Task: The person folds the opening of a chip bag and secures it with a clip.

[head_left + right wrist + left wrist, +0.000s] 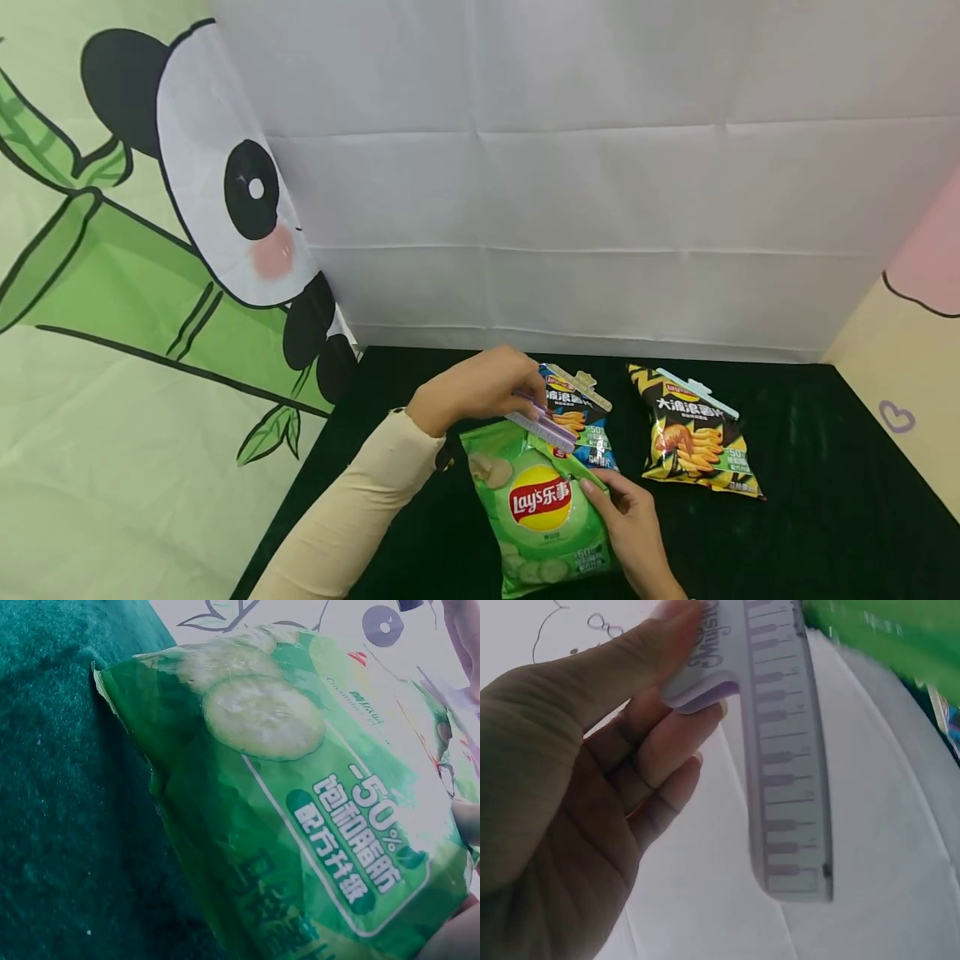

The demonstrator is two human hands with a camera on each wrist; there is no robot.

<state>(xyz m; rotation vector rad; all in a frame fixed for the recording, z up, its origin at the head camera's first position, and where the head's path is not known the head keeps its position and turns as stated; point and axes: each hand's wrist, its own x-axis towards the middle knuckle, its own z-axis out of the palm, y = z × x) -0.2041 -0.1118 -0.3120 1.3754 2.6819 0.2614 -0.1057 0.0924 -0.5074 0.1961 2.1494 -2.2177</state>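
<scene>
A green bag of Lay's chips (542, 546) leans up off the table in the head view, its top edge folded over. My left hand (483, 390) pinches the handle of a lilac bag clip (550, 432) at that top edge. In the left wrist view the clip (791, 780) shows a keyboard pattern, its handle between thumb and fingers. Whether the clip bites the bag cannot be told. With thumb and fingers, my right hand (636, 527) pinches the bag's upper right corner. The right wrist view shows the bag's lower front (247, 802) close up.
Behind the green bag lies a blue chip bag (598, 442) with a cream clip (581, 385) on its top. To the right is a black chip bag (697, 437) with a pale blue clip (697, 390). Dark green cloth (825, 467) covers the table; a white backdrop (600, 192) hangs behind.
</scene>
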